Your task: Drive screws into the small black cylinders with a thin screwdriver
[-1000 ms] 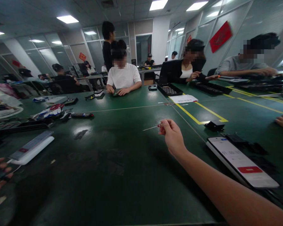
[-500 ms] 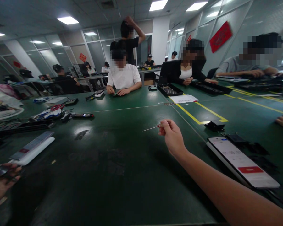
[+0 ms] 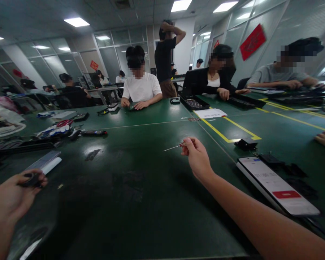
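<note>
The right hand has its thumb and fingers pinched on a thin screwdriver, held over the green table near the middle of the view; the bare shaft points left and slightly down, and the fingers cover much of the reddish handle. The left hand, at the left edge, has its fingers curled around a small black object — too dark to make out; just beyond it lies a phone, partly hidden. To the right of the right forearm rests a larger phone with a red button on its screen; black parts lie beside it, and a marker lies farther off on the left; across the table sits a person in a white shirt, both hands on the tabletop.
</note>
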`<state>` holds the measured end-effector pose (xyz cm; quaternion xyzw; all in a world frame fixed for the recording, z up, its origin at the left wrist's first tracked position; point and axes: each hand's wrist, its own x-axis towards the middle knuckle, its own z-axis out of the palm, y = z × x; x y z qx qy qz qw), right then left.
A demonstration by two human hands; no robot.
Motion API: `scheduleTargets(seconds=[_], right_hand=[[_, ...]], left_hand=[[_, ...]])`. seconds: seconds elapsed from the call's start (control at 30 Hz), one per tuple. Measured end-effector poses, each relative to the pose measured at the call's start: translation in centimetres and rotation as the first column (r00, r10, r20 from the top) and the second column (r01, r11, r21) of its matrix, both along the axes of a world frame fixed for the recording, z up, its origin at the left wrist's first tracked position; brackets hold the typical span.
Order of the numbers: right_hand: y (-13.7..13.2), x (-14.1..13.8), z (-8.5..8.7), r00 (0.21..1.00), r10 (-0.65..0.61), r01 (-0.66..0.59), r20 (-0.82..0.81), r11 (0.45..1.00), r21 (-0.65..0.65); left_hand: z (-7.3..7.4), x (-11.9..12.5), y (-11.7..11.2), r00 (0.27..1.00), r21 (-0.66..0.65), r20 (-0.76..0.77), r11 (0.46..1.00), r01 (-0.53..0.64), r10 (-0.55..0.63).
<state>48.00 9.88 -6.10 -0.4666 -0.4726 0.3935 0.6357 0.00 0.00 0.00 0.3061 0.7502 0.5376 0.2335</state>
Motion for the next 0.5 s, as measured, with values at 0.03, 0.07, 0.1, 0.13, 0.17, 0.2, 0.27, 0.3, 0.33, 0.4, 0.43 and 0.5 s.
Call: scheduleTargets(seconds=[0.03, 0.07, 0.1, 0.13, 0.17, 0.2, 0.27, 0.3, 0.33, 0.4, 0.43, 0.5], right_hand=[[0.0, 0.0, -0.1, 1.0, 0.004, -0.004, 0.002, 1.0, 0.003], [0.0, 0.0, -0.1, 1.0, 0.009, -0.009, 0.004, 1.0, 0.006], [0.0, 0.0, -0.2, 1.0, 0.016, -0.016, 0.008, 1.0, 0.004], [0.0, 0.0, -0.2, 1.0, 0.027, -0.027, 0.01, 1.0, 0.001], [0.0, 0.0, -0.2, 0.999, 0.04, -0.04, 0.009, 0.999, -0.005], [-0.1, 0.0, -0.2, 0.999, 0.054, -0.054, 0.003, 0.999, -0.011], [-0.1, 0.0, -0.1, 0.997, 0.079, -0.079, -0.009, 0.997, -0.024], [-0.2, 0.0, 0.0, 0.996, 0.09, -0.09, -0.005, 0.996, -0.028], [-0.2, 0.0, 0.1, 0.995, 0.1, -0.099, 0.01, 0.995, -0.03], [-0.3, 0.1, 0.3, 0.99, 0.121, -0.12, 0.071, 0.992, -0.024], [-0.4, 0.1, 0.4, 0.986, 0.131, -0.13, 0.104, 0.991, -0.02], [-0.5, 0.1, 0.5, 0.979, 0.142, -0.141, 0.147, 0.99, -0.017]], left_hand=[[0.4, 1.6, 0.6, 0.992, 0.054, 0.125, 0.999, -0.01, 0.003], [0.8, 3.2, 1.4, 0.986, 0.067, 0.167, 0.998, -0.006, -0.005], [1.1, 4.8, 2.2, 0.986, 0.067, 0.161, 0.997, 0.04, -0.05], [1.2, 6.3, 3.2, 0.984, 0.076, 0.14, 0.992, 0.104, -0.114], [1.1, 7.8, 4.2, 0.97, 0.083, 0.123, 0.977, 0.199, -0.208], [0.9, 9.2, 5.2, 0.945, 0.091, 0.082, 0.947, 0.309, -0.316], [0.2, 12.0, 7.2, 0.896, 0.108, 0.016, 0.891, 0.44, -0.444], [-0.3, 13.4, 8.2, 0.86, 0.106, -0.026, 0.854, 0.509, -0.51], [-0.8, 14.8, 9.1, 0.82, 0.093, -0.071, 0.815, 0.572, -0.568], [-1.7, 17.6, 10.8, 0.741, 0.086, -0.148, 0.738, 0.669, -0.655], [-2.1, 19.0, 11.5, 0.705, 0.09, -0.181, 0.702, 0.706, -0.686], [-2.9, 21.7, 12.6, 0.649, 0.098, -0.246, 0.648, 0.755, -0.72]])
